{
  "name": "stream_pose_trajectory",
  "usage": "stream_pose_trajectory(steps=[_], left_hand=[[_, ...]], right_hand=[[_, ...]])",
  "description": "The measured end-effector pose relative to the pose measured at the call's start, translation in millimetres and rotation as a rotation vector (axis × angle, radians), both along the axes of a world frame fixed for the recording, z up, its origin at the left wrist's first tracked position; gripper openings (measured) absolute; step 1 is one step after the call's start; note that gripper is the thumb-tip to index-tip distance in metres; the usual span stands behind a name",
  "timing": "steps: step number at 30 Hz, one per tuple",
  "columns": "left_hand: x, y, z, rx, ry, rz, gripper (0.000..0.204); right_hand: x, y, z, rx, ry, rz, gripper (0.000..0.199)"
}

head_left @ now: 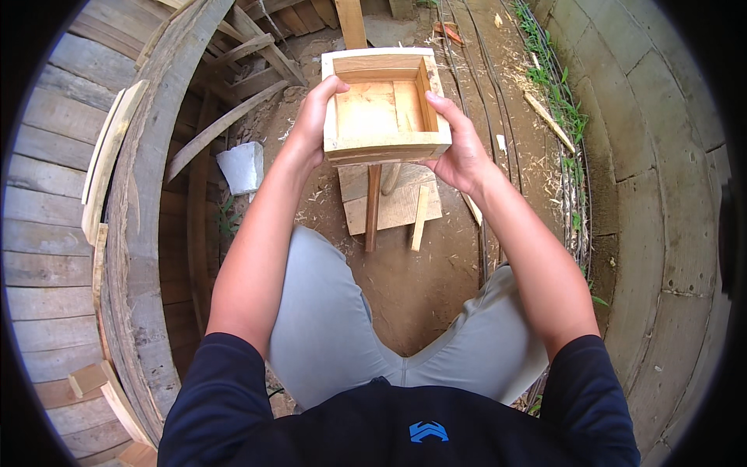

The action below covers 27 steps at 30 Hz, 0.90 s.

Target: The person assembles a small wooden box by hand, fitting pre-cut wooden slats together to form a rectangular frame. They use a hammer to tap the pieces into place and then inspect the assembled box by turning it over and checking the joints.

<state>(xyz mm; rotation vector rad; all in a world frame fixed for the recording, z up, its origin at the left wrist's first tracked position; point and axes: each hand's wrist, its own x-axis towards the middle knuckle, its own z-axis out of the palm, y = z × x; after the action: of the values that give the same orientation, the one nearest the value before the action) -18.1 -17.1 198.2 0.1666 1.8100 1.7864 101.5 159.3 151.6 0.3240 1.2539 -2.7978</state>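
Both hands hold up an open-topped wooden box point(385, 142), its hollow tilted toward me so the plank bottom shows. My left hand point(311, 117) grips the left wall, thumb hooked over the rim. On the opposite side my right hand point(461, 148) clasps the right wall, thumb on the rim and fingers partly hidden beneath. Below the box a wooden board point(354, 216) lies low over the dirt. A dark brown stick point(373, 210) and a pale wood strip point(420, 218) rest on it, their upper parts partly behind the box.
A plank platform with a thick beam point(132, 233) runs along my left, offcuts lying on it. Beside it sits a whitish block point(243, 167). Grey block wall point(661, 194) rises on the right, with grass point(572, 124) at its foot. Dark cables point(486, 70) cross the dirt among wood shavings.
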Motion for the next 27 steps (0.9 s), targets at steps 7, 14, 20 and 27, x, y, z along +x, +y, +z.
stream_pose_trajectory(steps=[7, 14, 20, 27], left_hand=[[-6, -4, -9, 0.036, 0.027, -0.005, 0.055], [-5, 1, -13, 0.131, 0.027, 0.027, 0.042], [-2, 0, -7, 0.128, 0.039, 0.007, 0.046], [-4, -3, 5, 0.173, -0.009, 0.085, 0.058]], right_hand=[[0, -2, -3, 0.006, 0.033, -0.050, 0.068], [-2, -1, -8, -0.003, 0.049, -0.063, 0.067], [0, 4, 2, 0.018, 0.086, -0.041, 0.070], [-1, 19, 0, -0.162, 0.295, 0.077, 0.075]])
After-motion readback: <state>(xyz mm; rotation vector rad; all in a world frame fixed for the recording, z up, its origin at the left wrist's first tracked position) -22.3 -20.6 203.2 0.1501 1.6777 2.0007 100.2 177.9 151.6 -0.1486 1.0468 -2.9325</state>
